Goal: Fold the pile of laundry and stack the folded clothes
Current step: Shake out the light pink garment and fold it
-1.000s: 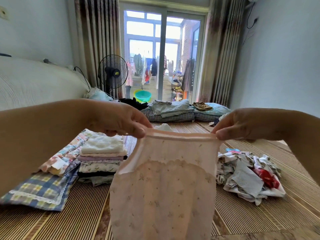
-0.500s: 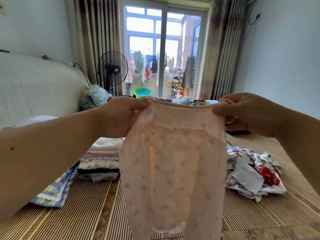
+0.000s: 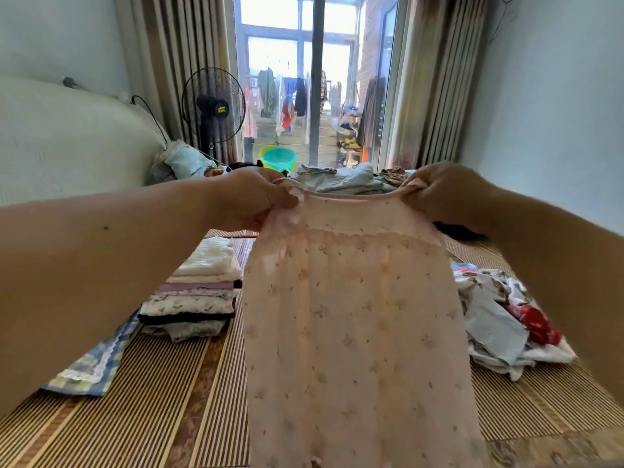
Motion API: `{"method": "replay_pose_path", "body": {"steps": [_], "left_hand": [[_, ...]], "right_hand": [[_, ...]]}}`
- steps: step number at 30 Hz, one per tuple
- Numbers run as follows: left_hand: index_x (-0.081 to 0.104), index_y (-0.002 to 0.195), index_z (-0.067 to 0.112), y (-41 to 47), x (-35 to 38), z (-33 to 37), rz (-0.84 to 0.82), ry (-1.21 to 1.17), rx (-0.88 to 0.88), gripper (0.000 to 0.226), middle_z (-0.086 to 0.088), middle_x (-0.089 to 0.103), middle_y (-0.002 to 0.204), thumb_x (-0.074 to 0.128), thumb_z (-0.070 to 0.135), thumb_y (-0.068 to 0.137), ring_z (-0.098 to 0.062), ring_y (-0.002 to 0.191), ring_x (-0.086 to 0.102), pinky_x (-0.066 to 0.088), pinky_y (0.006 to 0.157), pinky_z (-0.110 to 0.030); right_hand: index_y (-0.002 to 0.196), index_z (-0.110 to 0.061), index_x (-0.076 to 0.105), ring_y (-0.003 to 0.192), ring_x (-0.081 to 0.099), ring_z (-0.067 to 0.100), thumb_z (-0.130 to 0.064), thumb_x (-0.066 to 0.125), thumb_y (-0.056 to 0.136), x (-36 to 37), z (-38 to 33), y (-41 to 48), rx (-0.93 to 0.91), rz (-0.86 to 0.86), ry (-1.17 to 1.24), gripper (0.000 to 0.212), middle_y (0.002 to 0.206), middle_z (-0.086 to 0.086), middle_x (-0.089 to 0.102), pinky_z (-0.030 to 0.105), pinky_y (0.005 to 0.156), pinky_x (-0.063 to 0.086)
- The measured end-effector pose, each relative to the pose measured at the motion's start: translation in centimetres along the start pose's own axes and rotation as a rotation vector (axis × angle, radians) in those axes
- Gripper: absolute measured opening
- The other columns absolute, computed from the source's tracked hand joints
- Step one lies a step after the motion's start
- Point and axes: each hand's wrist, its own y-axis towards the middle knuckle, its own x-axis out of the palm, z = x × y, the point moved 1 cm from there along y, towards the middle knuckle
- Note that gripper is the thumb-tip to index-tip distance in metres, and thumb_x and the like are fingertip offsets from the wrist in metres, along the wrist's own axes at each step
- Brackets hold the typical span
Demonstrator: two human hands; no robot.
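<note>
Garment (image 3: 351,315): hangs at the centre, above the mat (image 3: 135,400), its top corners pinched by the left hand (image 3: 250,197) and the right hand (image 3: 445,194).
Folded stack (image 3: 199,288): on the mat, left of the garment and farther back; its right edge is hidden behind the garment.
Spread cloth (image 3: 91,363): on the mat, left of the stack and nearer, reaching its foot.
Loose pile (image 3: 499,315): on the mat, right of the garment, well apart from the stack.
Far heap (image 3: 344,179): behind the garment's top edge, between the hands, before the glass door (image 3: 317,79).
Fan (image 3: 213,106): behind the stack, left of the door.
Basin (image 3: 278,157): right of the fan, behind the left hand.
</note>
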Motion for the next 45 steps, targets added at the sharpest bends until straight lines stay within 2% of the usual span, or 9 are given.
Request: {"method": "replay_pose_path", "body": {"steps": [5,8,12,18,27,31,35,40,45], "left_hand": [[0.054,0.089,0.013,5.6,-1.4,0.2,0.398,0.916,0.13,0.015,-0.004,0.055,0.077,0.058,0.027,0.094,-0.019,0.068,0.052,0.044,0.059,-0.029],[0.044,0.092,0.016,7.2,-2.6,1.6,0.547,1.081,0.347,0.024,-0.009,0.056,0.088,0.057,0.036,0.094,-0.024,0.078,0.052,0.04,0.069,-0.032],[0.041,0.121,0.019,7.5,-3.8,2.9,0.529,1.317,0.502,0.051,-0.013,0.065,0.096,0.055,0.055,0.088,-0.03,0.085,0.063,0.05,0.071,-0.037],[0.044,0.129,0.027,4.0,-2.4,0.5,0.335,1.782,0.376,0.049,-0.005,0.064,0.089,0.032,0.059,0.093,-0.024,0.077,0.063,0.043,0.058,-0.028],[0.061,0.104,0.026,-7.5,3.7,-17.0,-0.167,1.603,0.286,0.04,0.003,0.067,0.107,0.033,0.052,0.093,-0.019,0.1,0.065,0.052,0.079,-0.035],[0.063,0.099,0.026,-12.0,6.4,-22.0,-0.434,1.5,0.148,0.03,0.006,0.062,0.104,0.04,0.046,0.095,-0.014,0.098,0.057,0.049,0.085,-0.031],[0.057,0.077,0.029,-13.9,6.4,-23.8,-0.511,1.251,-0.033,0.027,0.009,0.061,0.084,0.05,0.055,0.081,-0.011,0.081,0.056,0.051,0.076,-0.033],[0.06,0.073,0.033,-12.3,4.7,-22.7,-0.513,0.912,-0.322,0.014,0.012,0.062,0.074,0.063,0.041,0.083,-0.008,0.071,0.058,0.046,0.07,-0.028],[0.069,0.091,0.012,-7.6,0.6,-22.4,-0.213,0.27,-0.377,0.012,-0.003,0.07,0.086,0.069,0.02,0.083,-0.021,0.078,0.066,0.053,0.075,-0.035]], "right_hand": [[0.1,-0.01,0.071,0.094,0.062,0.029,-0.011,0.055,0.092,3.2,2.4,5.3,-0.068,0.136,-0.049,0.018,0.1,0.013,0.069,0.024,0.074,0.038],[0.106,-0.01,0.069,0.099,0.06,0.03,-0.012,0.05,0.095,2.7,2.0,7.9,-0.094,0.291,-0.038,0.022,0.106,0.014,0.068,0.024,0.076,0.037],[0.109,-0.014,0.066,0.099,0.057,0.025,-0.017,0.047,0.097,1.0,1.3,8.7,-0.154,0.409,-0.05,0.023,0.11,0.009,0.066,0.025,0.077,0.036],[0.104,-0.015,0.069,0.094,0.059,0.025,-0.007,0.056,0.09,2.7,2.4,2.9,-0.222,0.208,-0.106,0.02,0.101,0.009,0.069,0.027,0.073,0.037],[0.105,-0.028,0.073,0.091,0.056,-0.002,-0.008,0.065,0.085,11.0,8.3,-15.3,-0.171,-0.425,-0.146,0.029,0.094,-0.024,0.058,-0.001,0.075,0.033],[0.076,-0.051,0.064,0.072,0.059,-0.003,-0.024,0.063,0.084,13.6,9.8,-20.8,-0.043,-0.688,-0.113,0.028,0.063,-0.027,0.058,0.006,0.064,0.039],[0.068,-0.044,0.056,0.062,0.05,-0.002,-0.029,0.057,0.089,14.5,10.0,-22.3,0.17,-0.88,-0.038,0.026,0.063,-0.015,0.055,0.015,0.059,0.039],[0.067,-0.029,0.059,0.062,0.045,0.013,-0.01,0.056,0.092,15.4,9.6,-17.9,0.279,-0.727,0.246,0.031,0.065,-0.004,0.051,0.03,0.059,0.035],[0.084,-0.019,0.063,0.072,0.053,0.02,-0.009,0.058,0.091,17.5,8.6,-8.7,0.196,-0.452,0.271,0.013,0.078,0.001,0.058,0.033,0.067,0.042]]}}
